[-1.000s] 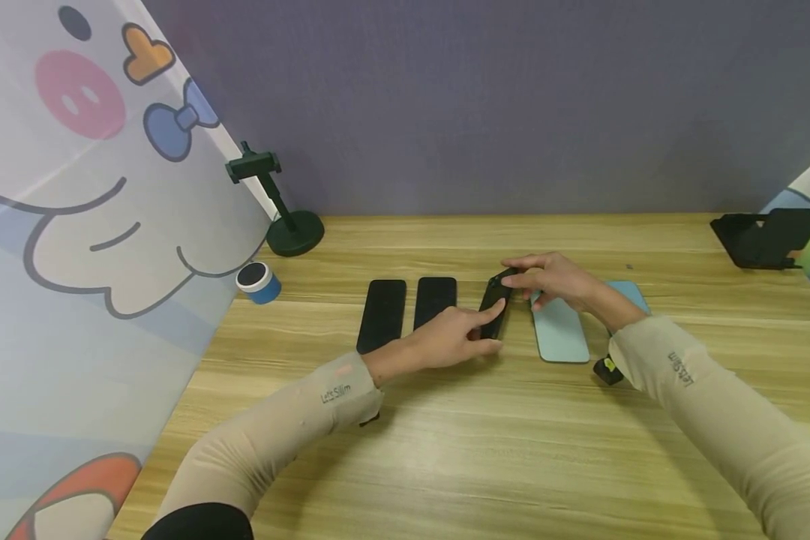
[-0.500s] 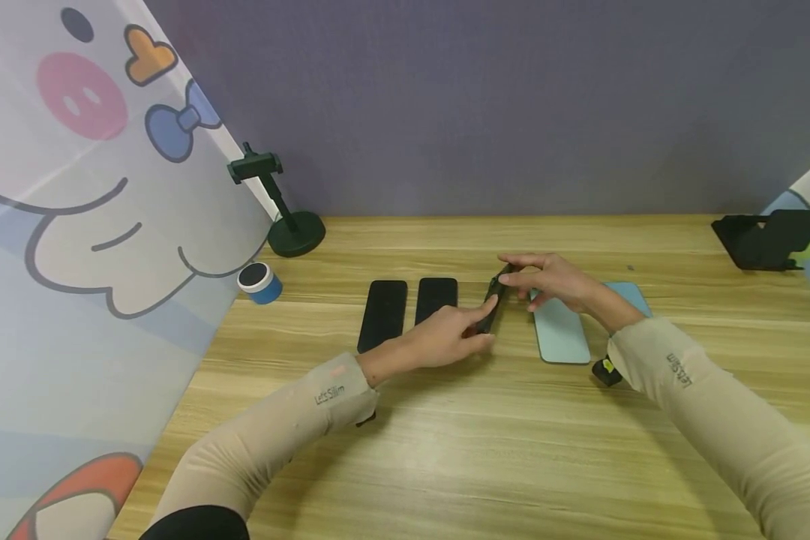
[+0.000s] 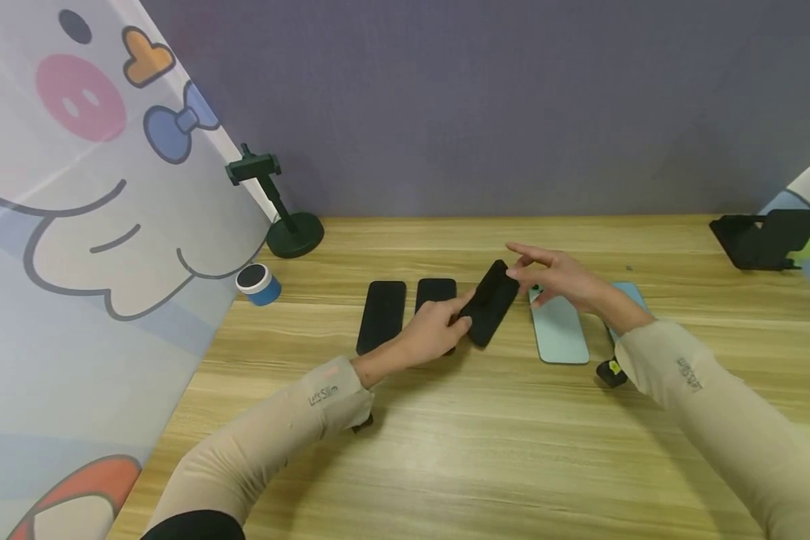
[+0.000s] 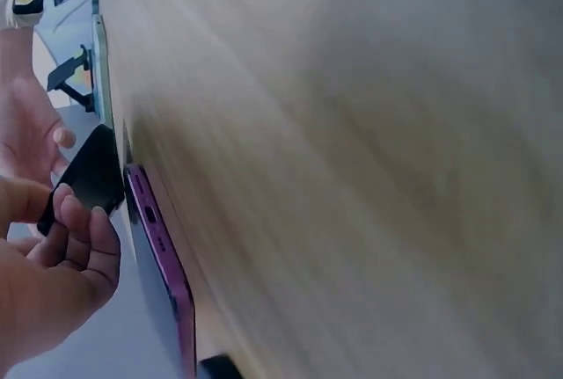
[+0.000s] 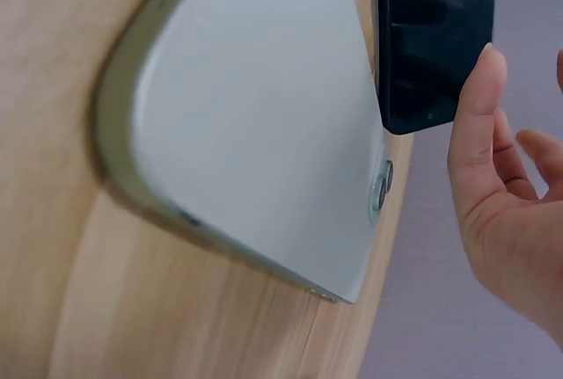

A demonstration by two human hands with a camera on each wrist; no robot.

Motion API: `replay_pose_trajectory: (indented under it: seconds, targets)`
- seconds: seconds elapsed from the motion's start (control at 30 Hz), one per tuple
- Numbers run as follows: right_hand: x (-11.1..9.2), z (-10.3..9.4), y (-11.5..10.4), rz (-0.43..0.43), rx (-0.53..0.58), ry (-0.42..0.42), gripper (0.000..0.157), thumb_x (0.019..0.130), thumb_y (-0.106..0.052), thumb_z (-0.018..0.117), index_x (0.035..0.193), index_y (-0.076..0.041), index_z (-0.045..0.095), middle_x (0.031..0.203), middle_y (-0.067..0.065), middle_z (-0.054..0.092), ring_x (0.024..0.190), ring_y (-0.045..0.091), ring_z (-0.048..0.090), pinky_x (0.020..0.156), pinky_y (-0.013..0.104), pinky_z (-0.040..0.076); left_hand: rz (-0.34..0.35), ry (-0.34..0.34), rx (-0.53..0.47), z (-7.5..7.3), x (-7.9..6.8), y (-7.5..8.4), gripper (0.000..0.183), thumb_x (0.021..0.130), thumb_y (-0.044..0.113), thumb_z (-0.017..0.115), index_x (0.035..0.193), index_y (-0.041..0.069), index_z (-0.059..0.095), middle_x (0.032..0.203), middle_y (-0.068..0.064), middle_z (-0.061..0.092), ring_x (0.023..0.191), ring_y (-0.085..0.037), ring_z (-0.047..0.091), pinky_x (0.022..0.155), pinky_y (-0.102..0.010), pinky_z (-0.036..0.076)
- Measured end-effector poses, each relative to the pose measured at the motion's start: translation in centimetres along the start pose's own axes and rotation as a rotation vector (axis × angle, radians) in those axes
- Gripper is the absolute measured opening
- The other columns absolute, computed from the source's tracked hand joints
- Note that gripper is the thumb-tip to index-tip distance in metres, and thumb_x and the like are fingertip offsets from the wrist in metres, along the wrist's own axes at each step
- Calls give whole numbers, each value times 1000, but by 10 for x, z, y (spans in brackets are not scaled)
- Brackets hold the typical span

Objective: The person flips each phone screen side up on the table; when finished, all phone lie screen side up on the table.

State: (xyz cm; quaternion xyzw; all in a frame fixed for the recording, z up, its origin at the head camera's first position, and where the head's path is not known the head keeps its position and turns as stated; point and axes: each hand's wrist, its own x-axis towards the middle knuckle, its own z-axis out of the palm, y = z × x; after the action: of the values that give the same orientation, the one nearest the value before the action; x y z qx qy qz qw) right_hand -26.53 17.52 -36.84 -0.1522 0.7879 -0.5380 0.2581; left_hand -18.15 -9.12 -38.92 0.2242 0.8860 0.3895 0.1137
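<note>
A black phone (image 3: 491,306) is tilted above the wooden table, its dark glossy face showing. My left hand (image 3: 428,335) pinches its left edge between thumb and fingers, also seen gripping the phone (image 4: 95,168) in the left wrist view. Near the phone's upper right corner is my right hand (image 3: 562,279); in the right wrist view its thumb touches the phone's edge while the other fingers are apart from it. A dark phone (image 3: 436,292), partly covered by my left hand, and another dark phone (image 3: 382,315) lie to the left.
A pale green phone (image 3: 560,334) lies under my right hand, with a light blue phone (image 3: 628,295) partly hidden by the forearm. At back left are a dark stand (image 3: 294,234) and a blue-white jar (image 3: 259,285). A black folding stand (image 3: 768,238) is at back right.
The black phone has turned over from its camera side, through its edge, to its glossy face. My left hand has shifted left with it; the right index finger has lifted off it.
</note>
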Motion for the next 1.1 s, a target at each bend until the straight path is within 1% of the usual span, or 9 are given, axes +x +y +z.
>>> replay_pose_trajectory:
  seconds: [0.13,0.27,0.33,0.4,0.5,0.6,0.73,0.9,1.1]
  targets:
    - [-6,-2,-2,23,6,1,75,102,-36,59,163,-21,17,130,12,43,95,23,67,67,38,60,-53,47,-116,1,0,-2,52,107,21,49,157,13,36,61,-7,56,37,-9,30,39,-21,30]
    - [-11,-3,-3,58,2,5,76,104,-33,55,163,-19,11,132,18,45,95,22,67,67,35,60,-131,83,-271,1,1,0,53,106,20,50,156,11,36,86,-18,69,56,-16,53,46,-21,32]
    - [-12,-2,-3,81,-6,-4,78,104,-33,55,164,-18,7,137,22,44,97,23,67,68,35,60,-163,102,-343,2,1,1,53,106,19,51,156,11,36,90,-20,68,72,-22,64,50,-21,35]
    - [-11,0,-3,97,-20,-28,82,104,-34,56,163,-17,3,144,25,42,99,24,67,69,36,60,-179,123,-388,3,0,2,54,106,18,52,156,11,36,90,-20,68,85,-28,68,53,-22,37]
    - [-9,4,-1,110,-18,-54,88,102,-36,59,163,-15,-2,151,27,38,103,25,67,69,36,61,-168,147,-442,5,0,5,54,106,17,52,157,11,35,89,-19,67,90,-36,68,57,-22,42]
    - [-7,5,1,88,11,-43,88,103,-34,58,163,-13,-2,153,26,35,104,23,67,69,34,60,-143,160,-496,7,0,9,56,106,16,52,158,11,33,87,-17,66,90,-41,66,67,-23,50]
    - [-5,5,1,45,65,7,82,103,-29,59,163,-15,6,150,20,32,96,20,65,67,32,60,-127,155,-554,7,0,11,60,105,15,52,160,16,28,84,-10,63,92,-45,63,79,-24,55]
    - [-7,5,-3,3,106,40,83,99,-25,66,163,-20,13,138,11,36,90,18,63,66,34,59,-98,113,-593,3,0,13,65,105,14,53,161,22,22,81,-5,63,95,-48,62,82,-26,55]
    - [-7,7,-4,-10,143,27,89,96,-18,69,163,-22,10,124,6,46,83,17,62,62,34,58,-51,70,-603,1,-2,7,68,104,14,54,162,23,18,84,-12,64,93,-49,61,81,-25,55]
